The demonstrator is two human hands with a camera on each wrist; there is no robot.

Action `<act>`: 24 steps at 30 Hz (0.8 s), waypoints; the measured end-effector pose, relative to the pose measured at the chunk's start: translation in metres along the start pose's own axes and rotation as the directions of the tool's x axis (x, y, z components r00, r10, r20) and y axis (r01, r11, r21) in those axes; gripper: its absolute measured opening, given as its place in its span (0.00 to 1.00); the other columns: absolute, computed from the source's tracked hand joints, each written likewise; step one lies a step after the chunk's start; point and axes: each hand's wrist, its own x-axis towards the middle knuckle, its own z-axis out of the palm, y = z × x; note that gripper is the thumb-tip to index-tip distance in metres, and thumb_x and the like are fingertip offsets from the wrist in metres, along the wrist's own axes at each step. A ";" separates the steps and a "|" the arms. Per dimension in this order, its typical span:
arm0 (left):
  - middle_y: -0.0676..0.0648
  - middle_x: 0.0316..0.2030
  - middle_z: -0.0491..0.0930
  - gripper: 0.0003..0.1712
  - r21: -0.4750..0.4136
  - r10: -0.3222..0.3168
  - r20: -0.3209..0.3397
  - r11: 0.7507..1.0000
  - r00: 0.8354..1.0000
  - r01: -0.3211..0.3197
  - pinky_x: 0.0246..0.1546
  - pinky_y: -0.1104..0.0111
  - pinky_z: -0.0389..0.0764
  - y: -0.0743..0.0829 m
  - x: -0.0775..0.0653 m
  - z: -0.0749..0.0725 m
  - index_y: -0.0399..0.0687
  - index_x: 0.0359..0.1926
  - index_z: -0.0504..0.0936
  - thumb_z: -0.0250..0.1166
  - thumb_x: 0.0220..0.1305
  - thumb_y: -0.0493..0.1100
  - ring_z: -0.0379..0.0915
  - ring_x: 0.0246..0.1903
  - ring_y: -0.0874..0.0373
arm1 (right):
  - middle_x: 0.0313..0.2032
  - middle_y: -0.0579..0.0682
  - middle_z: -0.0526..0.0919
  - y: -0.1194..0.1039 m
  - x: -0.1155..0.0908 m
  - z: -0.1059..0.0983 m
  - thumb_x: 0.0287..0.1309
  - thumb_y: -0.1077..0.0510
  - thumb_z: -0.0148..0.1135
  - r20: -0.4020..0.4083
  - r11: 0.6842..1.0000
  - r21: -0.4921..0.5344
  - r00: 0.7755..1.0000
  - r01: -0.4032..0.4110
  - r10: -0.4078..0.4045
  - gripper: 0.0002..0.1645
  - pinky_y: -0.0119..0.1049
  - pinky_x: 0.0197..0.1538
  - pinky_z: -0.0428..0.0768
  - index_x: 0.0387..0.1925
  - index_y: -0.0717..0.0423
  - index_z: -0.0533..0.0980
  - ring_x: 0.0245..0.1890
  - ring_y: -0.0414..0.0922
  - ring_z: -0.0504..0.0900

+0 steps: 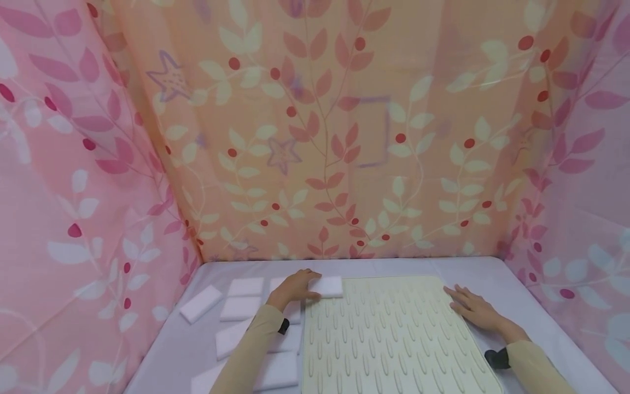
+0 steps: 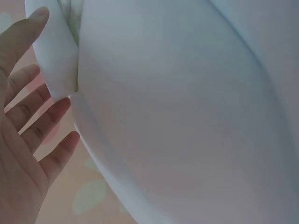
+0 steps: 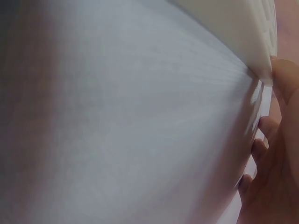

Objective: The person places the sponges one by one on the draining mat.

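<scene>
A cream mat (image 1: 379,328) with rows of raised oblong ridges lies on the white table. On its far left corner rests a white rectangular sponge (image 1: 331,287). My left hand (image 1: 294,287) holds this sponge by its left end, the thumb on the near side and the fingers on the far side. In the left wrist view the thumb overlaps the sponge (image 2: 53,51) and fingertips meet its edge. At the mat's far right edge, my right hand (image 1: 477,309) lies with fingers spread. Its thumb touches the mat's edge (image 3: 261,60) in the right wrist view, while the other fingertips rest on the table.
Several more white sponges (image 1: 241,308) lie left of the mat, some partly hidden by my left arm. One sponge (image 1: 200,303) sits askew near the table's left edge. Floral curtains (image 1: 320,137) close off the back and both sides of the table (image 1: 492,268).
</scene>
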 end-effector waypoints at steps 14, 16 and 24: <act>0.44 0.60 0.69 0.36 0.009 0.004 -0.017 1.000 1.000 -0.004 0.57 0.55 0.68 -0.004 -0.004 -0.009 0.47 0.62 0.71 0.66 0.54 0.57 0.64 0.59 0.47 | 0.65 0.72 0.53 0.001 0.002 -0.001 0.62 0.43 0.51 -0.006 1.000 -0.013 1.000 -0.014 0.013 0.36 0.72 0.55 0.44 0.66 0.56 0.60 0.64 0.73 0.48; 0.44 0.60 0.68 0.36 0.001 0.011 -0.017 1.000 1.000 -0.011 0.58 0.54 0.67 -0.005 -0.006 -0.010 0.48 0.62 0.70 0.66 0.55 0.57 0.63 0.60 0.47 | 0.65 0.72 0.54 0.002 0.002 0.000 0.62 0.43 0.52 -0.008 1.000 -0.015 1.000 -0.013 0.013 0.36 0.72 0.56 0.44 0.66 0.56 0.61 0.64 0.73 0.48; 0.43 0.59 0.69 0.36 -0.031 0.058 -0.064 0.998 0.996 -0.060 0.56 0.52 0.68 -0.011 -0.024 -0.019 0.45 0.62 0.70 0.65 0.56 0.56 0.64 0.59 0.46 | 0.66 0.71 0.53 0.004 0.002 0.003 0.63 0.42 0.50 -0.005 1.000 0.000 1.000 -0.031 0.031 0.36 0.71 0.57 0.43 0.67 0.55 0.60 0.64 0.72 0.47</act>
